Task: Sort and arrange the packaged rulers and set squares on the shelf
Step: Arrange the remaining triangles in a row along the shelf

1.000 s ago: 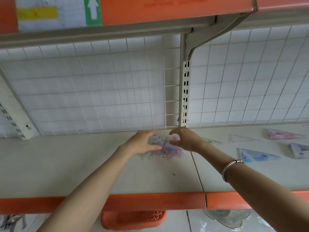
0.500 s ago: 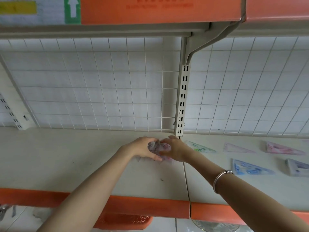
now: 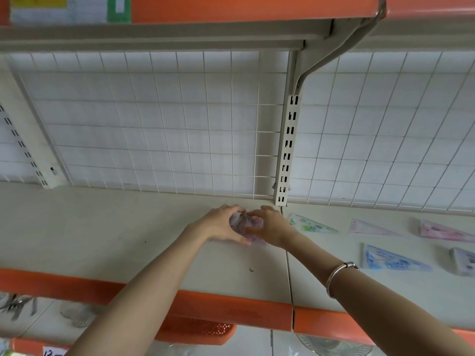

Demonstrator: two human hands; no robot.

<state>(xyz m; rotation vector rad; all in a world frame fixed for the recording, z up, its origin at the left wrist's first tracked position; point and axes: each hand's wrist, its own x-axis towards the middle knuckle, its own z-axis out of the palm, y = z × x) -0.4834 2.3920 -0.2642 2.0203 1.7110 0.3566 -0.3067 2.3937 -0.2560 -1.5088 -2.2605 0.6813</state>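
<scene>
Left hand [image 3: 218, 224] and right hand [image 3: 270, 228] cupped round pink-purple plastic-wrapped set-square bundle [image 3: 244, 223] at far middle of cream metal shelf [image 3: 102, 240] — probably squaring its edges; loose triangular packets [image 3: 312, 224] wait right.

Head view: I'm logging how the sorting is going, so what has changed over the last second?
The left hand and right hand have drawn closer together. They have squeezed the bundle of packets, which lay spread flatter before, into a tight bunch that both grip near the back of the shelf. To the right, the green packet, pale packet, pink packet and blue packet lie as they did.
</scene>
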